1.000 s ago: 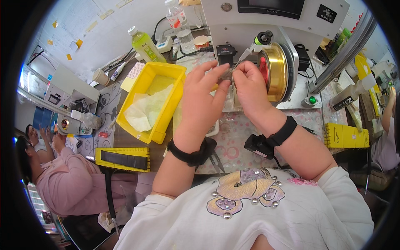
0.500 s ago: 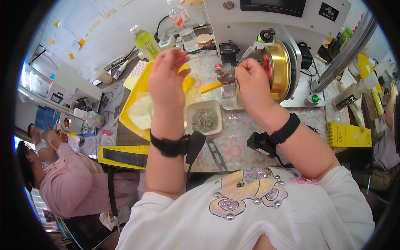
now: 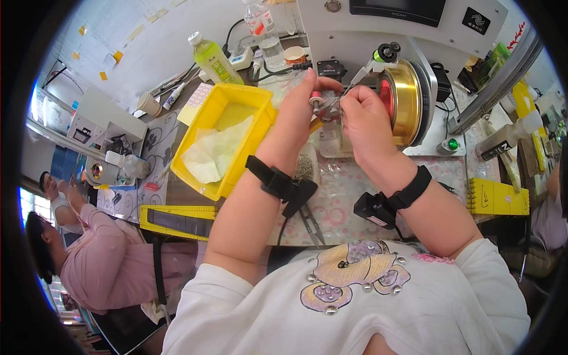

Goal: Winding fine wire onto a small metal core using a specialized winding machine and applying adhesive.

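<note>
Left hand (image 3: 296,115): curved round the left of the spindle, fingers reaching past its far side; their tips are partly hidden, so I cannot tell whether this grip is spread or pinching.
Right hand (image 3: 368,121): just right of the spindle, thumb and forefinger pressed together; whether something thin lies in that grip, I cannot tell.
Spindle (image 3: 316,102): small, red and silver, between the hands on the near side of the machine.
Drum (image 3: 408,100): gold-rimmed with a red centre, just right of the right hand.
Machine (image 3: 390,38): white, at the far side, a dark screen (image 3: 396,10) in its front; a green button (image 3: 453,144) sits to the right.
Bench (image 3: 355,183): a pale covering printed with pink rings; tweezers (image 3: 310,225) lie spread at the near edge.
Dish (image 3: 317,168): pale, partly hidden by the left wrist, holding small silvery pieces.
Bin (image 3: 251,143): yellow, left of the left hand, white sheets (image 3: 216,154) inside.
Far left: a green-liquid bottle (image 3: 214,62), a clear bottle (image 3: 269,47) and a paper cup (image 3: 148,105).
Right side: a slanting metal post (image 3: 503,83) and a frosted bottle (image 3: 506,138).
Room: a pale wall (image 3: 148,50) with yellow tabs; a co-worker in pink (image 3: 112,260) sits at left.
</note>
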The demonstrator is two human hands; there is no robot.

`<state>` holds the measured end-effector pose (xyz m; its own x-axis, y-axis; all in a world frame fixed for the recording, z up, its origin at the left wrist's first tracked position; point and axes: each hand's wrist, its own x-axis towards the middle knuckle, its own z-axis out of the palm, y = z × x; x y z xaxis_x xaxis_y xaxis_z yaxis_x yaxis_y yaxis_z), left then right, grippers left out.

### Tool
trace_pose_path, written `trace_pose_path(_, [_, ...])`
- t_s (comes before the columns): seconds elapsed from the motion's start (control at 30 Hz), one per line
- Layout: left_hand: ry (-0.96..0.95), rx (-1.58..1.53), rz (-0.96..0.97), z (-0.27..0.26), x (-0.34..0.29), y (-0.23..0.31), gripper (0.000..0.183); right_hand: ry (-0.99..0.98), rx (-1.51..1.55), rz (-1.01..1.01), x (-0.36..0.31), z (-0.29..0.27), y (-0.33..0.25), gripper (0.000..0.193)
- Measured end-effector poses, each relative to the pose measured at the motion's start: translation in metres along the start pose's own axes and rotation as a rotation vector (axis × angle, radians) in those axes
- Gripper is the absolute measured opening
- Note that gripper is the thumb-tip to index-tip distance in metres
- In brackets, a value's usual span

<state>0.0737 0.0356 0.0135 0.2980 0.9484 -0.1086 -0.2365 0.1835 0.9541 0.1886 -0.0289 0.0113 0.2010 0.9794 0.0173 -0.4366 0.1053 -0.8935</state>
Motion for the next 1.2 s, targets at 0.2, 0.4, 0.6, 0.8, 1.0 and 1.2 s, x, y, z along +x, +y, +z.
trace_pose_path(0.2, [-0.114,0.097,0.025,0.000,-0.005,0.002,0.068,-0.011,0.001,0.000,0.001,-0.002,0.000,0.006])
trace_pose_path(0.4, [-0.229,0.052,0.047,-0.005,-0.001,-0.005,0.066,-0.009,0.017,-0.024,0.000,-0.001,0.001,0.007])
trace_pose_path(0.6, [-0.181,-0.027,0.034,-0.003,-0.001,-0.008,0.064,0.014,-0.038,-0.031,-0.003,0.003,0.000,0.007])
trace_pose_path(0.8, [-0.215,-0.142,0.076,-0.005,0.005,-0.015,0.067,0.040,-0.009,0.004,-0.005,0.003,-0.002,0.008])
trace_pose_path(1.0, [-0.234,-0.134,0.077,-0.008,0.009,-0.019,0.070,0.008,0.084,0.072,-0.005,-0.001,-0.002,0.012])
trace_pose_path(1.2, [-0.236,-0.114,0.056,-0.007,0.008,-0.018,0.070,-0.019,0.069,0.071,-0.006,-0.001,-0.004,0.013])
